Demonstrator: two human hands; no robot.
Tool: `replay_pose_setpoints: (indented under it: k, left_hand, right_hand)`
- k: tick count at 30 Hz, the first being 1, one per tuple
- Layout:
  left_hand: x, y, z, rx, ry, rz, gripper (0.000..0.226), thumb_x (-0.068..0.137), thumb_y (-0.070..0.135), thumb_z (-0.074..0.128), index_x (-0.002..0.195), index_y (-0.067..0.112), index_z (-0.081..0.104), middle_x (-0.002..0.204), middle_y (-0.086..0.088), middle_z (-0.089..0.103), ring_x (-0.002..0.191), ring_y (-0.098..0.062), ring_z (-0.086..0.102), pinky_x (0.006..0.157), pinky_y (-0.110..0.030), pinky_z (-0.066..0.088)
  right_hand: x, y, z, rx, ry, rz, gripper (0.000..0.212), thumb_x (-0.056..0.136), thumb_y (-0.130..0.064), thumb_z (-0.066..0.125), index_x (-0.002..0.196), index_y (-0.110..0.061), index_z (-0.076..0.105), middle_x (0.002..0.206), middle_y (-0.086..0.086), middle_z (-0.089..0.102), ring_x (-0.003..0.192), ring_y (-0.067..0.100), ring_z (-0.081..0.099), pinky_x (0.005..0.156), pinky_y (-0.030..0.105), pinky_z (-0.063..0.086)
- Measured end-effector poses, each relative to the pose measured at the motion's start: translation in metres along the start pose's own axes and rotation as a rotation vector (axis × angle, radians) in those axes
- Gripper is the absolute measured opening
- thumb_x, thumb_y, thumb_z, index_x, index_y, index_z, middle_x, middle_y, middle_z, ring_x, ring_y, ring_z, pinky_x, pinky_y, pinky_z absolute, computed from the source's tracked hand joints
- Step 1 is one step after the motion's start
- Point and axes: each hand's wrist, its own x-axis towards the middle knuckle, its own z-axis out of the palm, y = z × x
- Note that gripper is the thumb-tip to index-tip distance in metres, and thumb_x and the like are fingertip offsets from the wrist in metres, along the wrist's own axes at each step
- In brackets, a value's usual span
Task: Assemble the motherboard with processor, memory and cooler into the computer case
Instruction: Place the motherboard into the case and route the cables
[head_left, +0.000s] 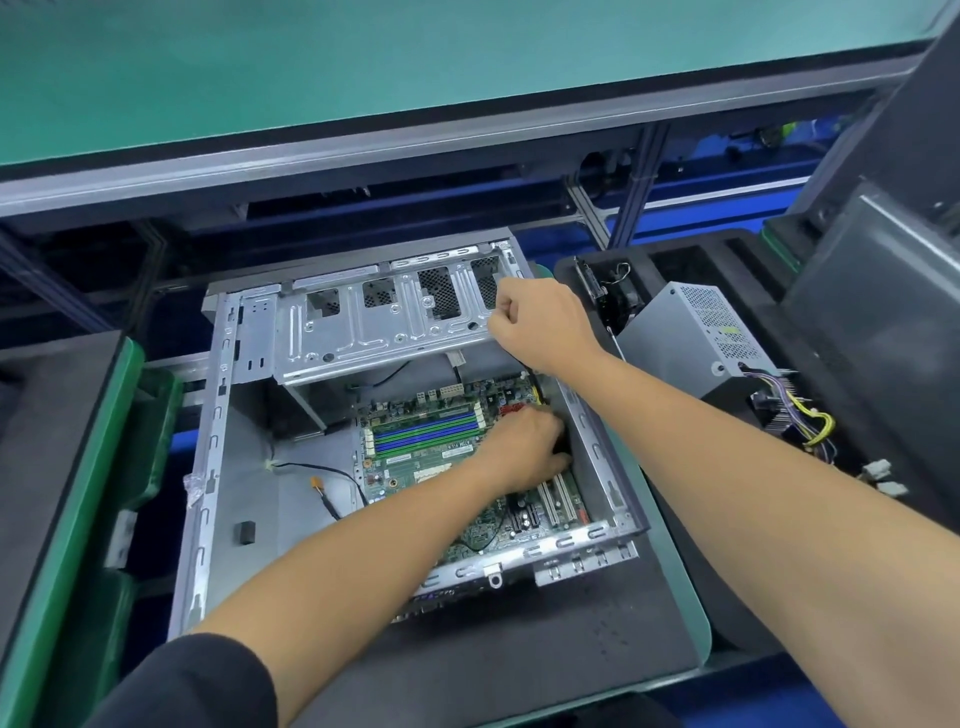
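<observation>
An open grey computer case (218, 467) lies on its side on a black mat. The green motherboard (415, 462) with blue and green memory slots lies inside it at the right. My left hand (524, 447) reaches down onto the board's right side, fingers curled against the case wall; what they hold is hidden. My right hand (540, 322) is curled at the right end of the raised metal drive cage (384, 322), gripping its edge. No cooler shows on the board.
A grey power supply (696, 338) with a bundle of coloured cables (810, 421) lies right of the case on black foam. Loose black wires (322, 478) lie on the case floor. Green bins stand at the left. A green shelf overhangs the back.
</observation>
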Motion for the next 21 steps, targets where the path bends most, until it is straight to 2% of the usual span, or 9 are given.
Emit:
replay_pose_setpoints:
  k: [3,7,10,13,17,19,21]
  left_hand:
    - [0.001,-0.004,-0.01,-0.207,0.051,-0.078,0.021,0.08,0.025,0.064,0.073,0.006,0.061,0.072,-0.008,0.061,0.062,-0.025,0.056,0.053,-0.03,0.043]
    - [0.001,-0.03,-0.031,-0.453,0.048,-0.22,0.016,0.077,0.029,0.071,0.073,0.014,0.069,0.06,0.003,0.063,0.05,-0.009,0.053,0.045,-0.021,0.039]
    - [-0.005,-0.053,-0.04,-0.488,0.127,-0.316,0.018,0.08,0.03,0.07,0.084,0.013,0.071,0.067,-0.001,0.065,0.057,-0.012,0.056,0.05,-0.024,0.043]
    - [-0.001,-0.06,-0.043,-0.409,0.232,-0.3,0.025,0.085,0.035,0.065,0.091,0.011,0.069,0.077,-0.004,0.067,0.069,-0.02,0.06,0.057,-0.029,0.045]
    - [0.013,-0.058,-0.039,-0.3,0.205,-0.344,0.029,0.093,0.036,0.055,0.11,0.014,0.063,0.102,-0.008,0.065,0.088,-0.026,0.06,0.072,-0.036,0.051]
    - [0.022,-0.056,-0.038,-0.253,0.192,-0.364,0.029,0.096,0.034,0.05,0.115,0.014,0.059,0.107,-0.008,0.062,0.088,-0.027,0.06,0.068,-0.035,0.05]
    - [0.029,-0.054,-0.039,-0.222,0.193,-0.394,0.027,0.097,0.033,0.049,0.113,0.012,0.057,0.102,-0.01,0.062,0.08,-0.028,0.058,0.06,-0.033,0.044]
  right_hand:
    - [0.0,0.0,-0.001,0.001,-0.003,0.001,0.012,0.08,-0.015,0.054,0.069,-0.009,0.053,0.057,0.002,0.054,0.057,0.018,0.044,0.052,0.023,0.034]
    - [0.0,-0.002,-0.001,-0.006,-0.003,-0.008,0.014,0.08,-0.014,0.054,0.067,-0.012,0.049,0.054,-0.002,0.047,0.056,0.018,0.041,0.05,0.023,0.031]
    - [0.001,-0.001,0.0,-0.009,-0.006,-0.009,0.013,0.08,-0.015,0.054,0.069,-0.008,0.052,0.054,-0.002,0.047,0.056,0.019,0.043,0.052,0.025,0.034]
    - [0.001,-0.002,-0.001,-0.024,-0.009,-0.013,0.013,0.081,-0.016,0.055,0.07,-0.008,0.054,0.055,-0.001,0.049,0.058,0.021,0.048,0.053,0.028,0.037]
    - [0.001,-0.003,-0.001,-0.036,-0.005,-0.004,0.012,0.081,-0.015,0.054,0.073,-0.005,0.056,0.061,0.007,0.059,0.064,0.028,0.054,0.057,0.035,0.044]
    - [0.0,-0.004,-0.002,-0.037,-0.007,-0.001,0.012,0.081,-0.015,0.054,0.075,-0.005,0.057,0.063,0.009,0.06,0.067,0.029,0.056,0.059,0.036,0.047]
    - [0.0,-0.005,-0.003,-0.035,-0.007,-0.002,0.012,0.081,-0.015,0.054,0.075,-0.005,0.058,0.063,0.009,0.06,0.067,0.029,0.056,0.059,0.036,0.047]
